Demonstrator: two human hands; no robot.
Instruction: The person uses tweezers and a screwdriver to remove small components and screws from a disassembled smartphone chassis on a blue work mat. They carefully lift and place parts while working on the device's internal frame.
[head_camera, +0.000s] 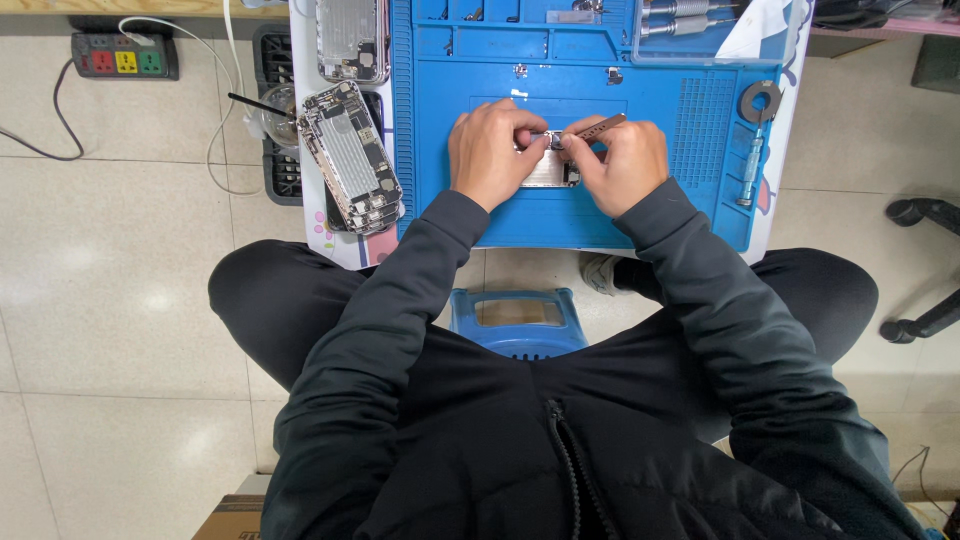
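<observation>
My left hand (488, 152) and my right hand (625, 160) meet over a small opened phone body (551, 172) lying on a blue work mat (600, 215). The left hand's fingers press on the phone's top edge and hold it down. In my right hand is a pair of metal tweezers (598, 125), its tip pointing left at the phone's upper end between my fingertips. Most of the phone is hidden under both hands.
A stack of opened phone housings (350, 155) lies left of the mat, another housing (352, 38) behind it. A screwdriver (750, 168) and a ring-shaped part (761, 100) sit at the mat's right. A power strip (125, 55) lies on the floor. A blue stool (517, 318) shows between my knees.
</observation>
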